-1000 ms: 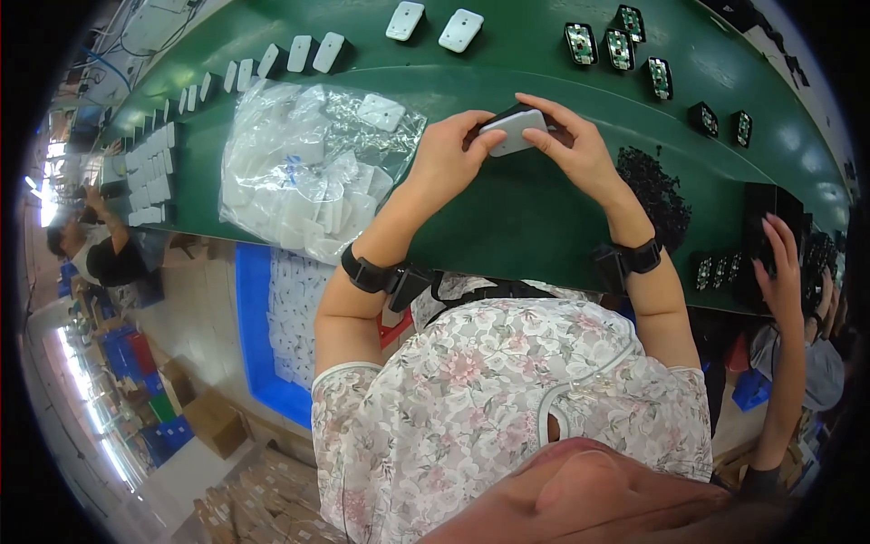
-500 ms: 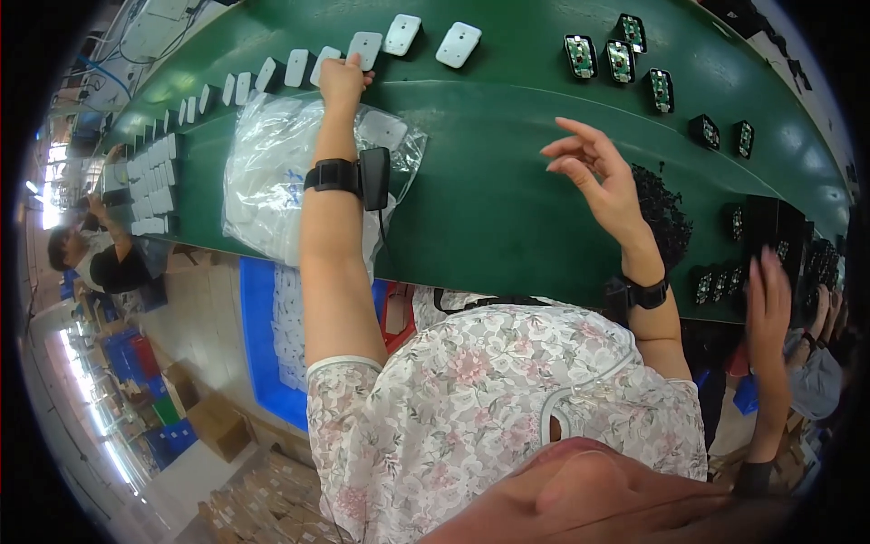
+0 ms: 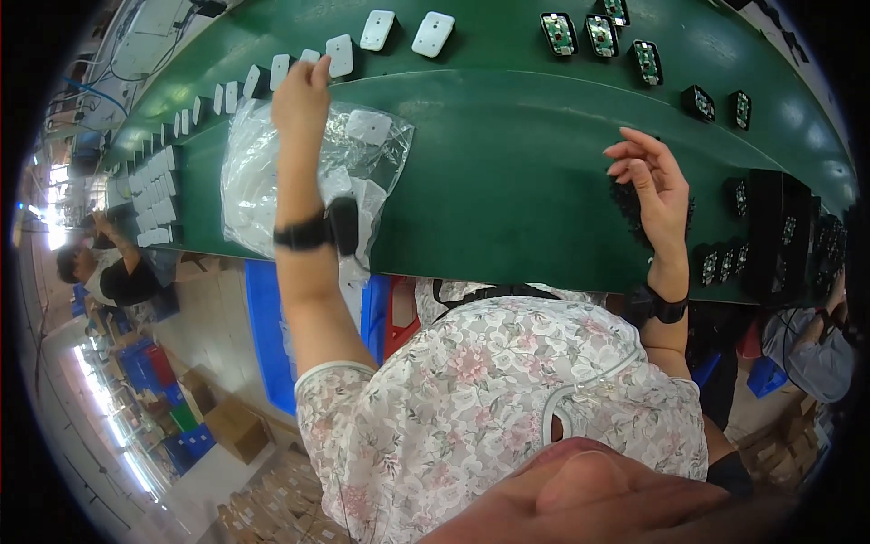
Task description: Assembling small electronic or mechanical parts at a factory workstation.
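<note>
My left hand point(image 3: 302, 91) reaches far out to the raised green conveyor belt point(image 3: 507, 54). Its curled fingers rest at the belt's near edge, just left of a white plastic cover point(image 3: 340, 54) and below a smaller white one point(image 3: 311, 56); nothing shows in its grip. A clear plastic bag point(image 3: 258, 177) with several white covers lies under that forearm on the green worktable point(image 3: 507, 181). My right hand point(image 3: 648, 177) hovers open and holds nothing, above the table beside a heap of small black parts point(image 3: 693, 213).
Two more white covers point(image 3: 377, 29) point(image 3: 433, 34) and several black units with green circuit boards point(image 3: 555, 34) ride the belt. Black trays point(image 3: 770, 236) stand at the right. A co-worker point(image 3: 113, 272) sits at the left, another person point(image 3: 807, 335) at the right. Blue crates point(image 3: 263, 317) stand below.
Both hands held a white cover together a second ago. My left hand carried it out to the belt, set it down and slid slightly left. My right hand stayed back, open.
</note>
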Action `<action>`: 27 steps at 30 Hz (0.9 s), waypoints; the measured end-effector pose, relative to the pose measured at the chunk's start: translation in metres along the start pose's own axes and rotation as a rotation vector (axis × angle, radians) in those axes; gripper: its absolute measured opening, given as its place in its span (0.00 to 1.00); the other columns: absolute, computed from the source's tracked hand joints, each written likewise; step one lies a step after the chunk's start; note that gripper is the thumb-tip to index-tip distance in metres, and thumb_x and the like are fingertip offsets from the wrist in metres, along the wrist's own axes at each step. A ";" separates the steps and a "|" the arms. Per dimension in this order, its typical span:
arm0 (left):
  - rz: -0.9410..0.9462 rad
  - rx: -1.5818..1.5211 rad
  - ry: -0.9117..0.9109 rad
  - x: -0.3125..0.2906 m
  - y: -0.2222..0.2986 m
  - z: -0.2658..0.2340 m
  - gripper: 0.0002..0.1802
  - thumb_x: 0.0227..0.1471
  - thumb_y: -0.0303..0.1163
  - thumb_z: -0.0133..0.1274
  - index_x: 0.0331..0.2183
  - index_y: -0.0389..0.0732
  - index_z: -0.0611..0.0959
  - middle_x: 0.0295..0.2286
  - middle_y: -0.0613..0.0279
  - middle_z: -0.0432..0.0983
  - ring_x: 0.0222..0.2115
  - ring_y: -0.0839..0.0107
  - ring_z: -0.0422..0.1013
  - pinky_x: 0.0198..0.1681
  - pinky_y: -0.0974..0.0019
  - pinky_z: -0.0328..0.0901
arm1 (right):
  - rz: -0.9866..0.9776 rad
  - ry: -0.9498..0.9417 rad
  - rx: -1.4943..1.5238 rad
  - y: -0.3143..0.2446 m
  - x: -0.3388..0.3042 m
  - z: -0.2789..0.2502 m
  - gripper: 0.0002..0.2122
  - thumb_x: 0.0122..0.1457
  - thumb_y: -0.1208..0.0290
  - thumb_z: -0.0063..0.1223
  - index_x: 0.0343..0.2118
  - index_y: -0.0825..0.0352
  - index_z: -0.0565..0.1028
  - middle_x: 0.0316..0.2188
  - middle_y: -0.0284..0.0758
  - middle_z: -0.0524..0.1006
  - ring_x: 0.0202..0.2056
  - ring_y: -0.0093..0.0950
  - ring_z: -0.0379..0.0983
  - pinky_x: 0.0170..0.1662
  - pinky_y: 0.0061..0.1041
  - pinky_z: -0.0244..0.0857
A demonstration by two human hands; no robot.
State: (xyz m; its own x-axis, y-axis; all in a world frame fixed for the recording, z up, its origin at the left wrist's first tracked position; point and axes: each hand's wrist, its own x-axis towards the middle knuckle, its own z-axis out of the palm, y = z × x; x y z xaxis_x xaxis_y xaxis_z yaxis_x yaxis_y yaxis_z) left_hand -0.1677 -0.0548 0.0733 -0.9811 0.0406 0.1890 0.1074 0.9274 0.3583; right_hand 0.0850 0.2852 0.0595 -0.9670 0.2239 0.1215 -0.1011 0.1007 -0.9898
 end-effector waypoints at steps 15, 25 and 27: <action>0.494 0.405 -0.121 -0.081 -0.035 0.028 0.28 0.44 0.20 0.51 0.51 0.44 0.71 0.47 0.53 0.68 0.47 0.53 0.63 0.44 0.56 0.62 | 0.024 0.438 -0.386 0.014 -0.010 -0.042 0.11 0.56 0.74 0.54 0.42 0.68 0.75 0.30 0.29 0.75 0.29 0.15 0.67 0.33 0.14 0.61; 0.528 0.399 -0.155 -0.106 -0.010 0.037 0.17 0.50 0.28 0.51 0.44 0.38 0.74 0.41 0.53 0.71 0.40 0.54 0.68 0.39 0.57 0.67 | -0.163 0.242 -1.042 0.052 0.021 -0.038 0.08 0.49 0.74 0.58 0.33 0.65 0.74 0.28 0.31 0.71 0.32 0.29 0.68 0.35 0.26 0.64; 0.481 0.399 -0.223 -0.114 -0.004 0.028 0.16 0.48 0.27 0.51 0.42 0.39 0.74 0.36 0.55 0.71 0.36 0.57 0.69 0.37 0.60 0.68 | -0.194 0.130 -1.122 0.054 0.025 -0.037 0.07 0.49 0.75 0.57 0.31 0.67 0.72 0.28 0.34 0.69 0.34 0.33 0.67 0.36 0.30 0.64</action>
State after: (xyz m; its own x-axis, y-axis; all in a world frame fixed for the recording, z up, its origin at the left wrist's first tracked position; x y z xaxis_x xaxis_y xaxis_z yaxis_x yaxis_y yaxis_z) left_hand -0.0609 -0.0529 0.0244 -0.8530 0.5208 0.0344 0.5162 0.8514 -0.0929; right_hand 0.0644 0.3315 0.0120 -0.9199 0.2023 0.3358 0.0832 0.9378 -0.3370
